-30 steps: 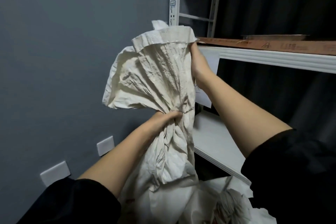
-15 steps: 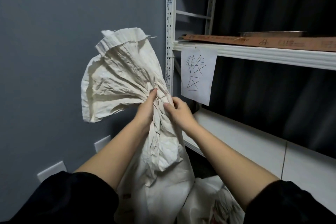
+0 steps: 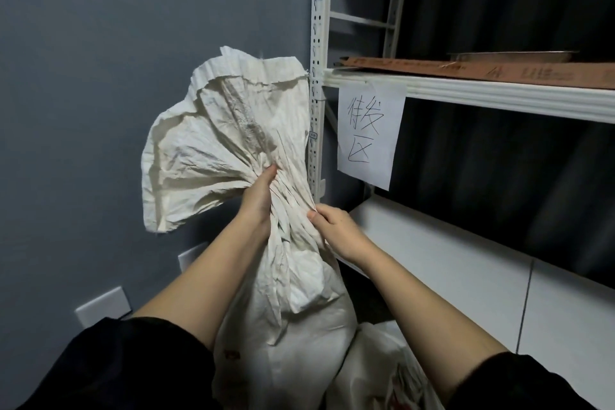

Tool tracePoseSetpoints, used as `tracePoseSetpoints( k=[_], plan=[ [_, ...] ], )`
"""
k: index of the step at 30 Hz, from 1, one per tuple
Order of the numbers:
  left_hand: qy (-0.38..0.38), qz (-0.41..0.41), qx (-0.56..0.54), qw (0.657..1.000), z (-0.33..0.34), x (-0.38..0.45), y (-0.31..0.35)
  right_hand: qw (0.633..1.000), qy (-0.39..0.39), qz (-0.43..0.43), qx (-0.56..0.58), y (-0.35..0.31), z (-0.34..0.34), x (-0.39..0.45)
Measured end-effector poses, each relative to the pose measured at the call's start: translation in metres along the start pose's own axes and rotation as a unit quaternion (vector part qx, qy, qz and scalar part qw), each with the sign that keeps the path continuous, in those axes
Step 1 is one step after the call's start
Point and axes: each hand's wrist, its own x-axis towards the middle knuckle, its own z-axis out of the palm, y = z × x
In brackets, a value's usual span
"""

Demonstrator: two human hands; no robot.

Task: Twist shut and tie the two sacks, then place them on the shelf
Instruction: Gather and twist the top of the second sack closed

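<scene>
A cream woven sack (image 3: 293, 326) stands upright in front of me, its neck gathered into tight folds and its loose mouth fanning out up and to the left. My left hand (image 3: 258, 196) grips the gathered neck from the left. My right hand (image 3: 336, 228) pinches the folds just below on the right side. A second white sack (image 3: 382, 366) lies low at the bottom, right of the first and partly hidden by my right arm. The white shelf (image 3: 466, 263) runs along the right, level with my hands.
A white perforated upright (image 3: 317, 76) of the rack stands right behind the sack's mouth. A paper sign (image 3: 367, 133) hangs from the upper shelf (image 3: 499, 95), which carries brown cardboard (image 3: 499, 71). A grey wall with white outlet plates (image 3: 103, 309) is at the left.
My right hand came down from the sack's top edge to the gathered neck beside my left hand. The sack's mouth swung left and fanned out, and the neck looks more tightly bunched.
</scene>
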Motion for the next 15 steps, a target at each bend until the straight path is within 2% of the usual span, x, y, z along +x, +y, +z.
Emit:
tracePoseSetpoints(
  k=[2,4,6,7,9,12,14,15],
  plan=[
    [-0.013,0.001,0.005,1.0,0.001,0.0,-0.003,0.999,0.0,0.017,-0.031,-0.001,0.0,-0.001],
    [-0.044,0.009,0.032,0.998,0.002,-0.002,-0.003,0.993,0.013,0.05,0.105,-0.008,-0.002,0.002],
    [-0.075,0.004,0.078,0.994,0.008,-0.008,-0.004,0.954,-0.007,0.081,0.289,-0.018,-0.005,0.006],
    [-0.083,0.003,0.107,0.991,0.011,-0.011,-0.004,0.949,-0.025,0.068,0.306,-0.021,-0.006,0.007],
    [-0.102,-0.002,0.165,0.981,0.017,-0.014,-0.001,0.961,-0.067,0.034,0.265,-0.024,-0.003,0.012],
    [-0.163,-0.039,0.266,0.949,0.021,-0.017,0.012,0.972,-0.074,0.025,0.222,-0.028,0.001,0.015],
    [-0.185,-0.036,0.366,0.912,0.022,-0.017,0.022,0.967,-0.045,0.019,0.248,-0.031,0.004,0.017],
    [-0.181,-0.024,0.434,0.882,0.024,-0.017,0.026,0.964,-0.021,0.015,0.263,-0.034,0.006,0.017]
  ],
)
